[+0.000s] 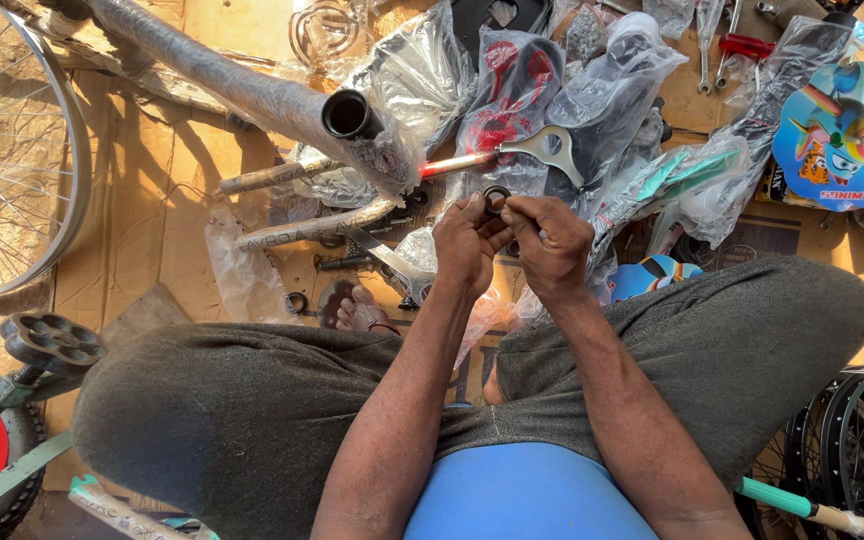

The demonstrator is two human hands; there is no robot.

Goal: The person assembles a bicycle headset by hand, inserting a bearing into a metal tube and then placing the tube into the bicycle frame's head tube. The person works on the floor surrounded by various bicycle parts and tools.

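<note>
Small black metal ring [496, 199] pinched between left hand [467, 243] and right hand [549, 245].
Bicycle parts were seen wrapped in clear plastic bags [607, 90] beyond.

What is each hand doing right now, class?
Left hand: fingers closed, pinching a small dark metal ring.
Right hand: fingers closed on the same ring.
</note>
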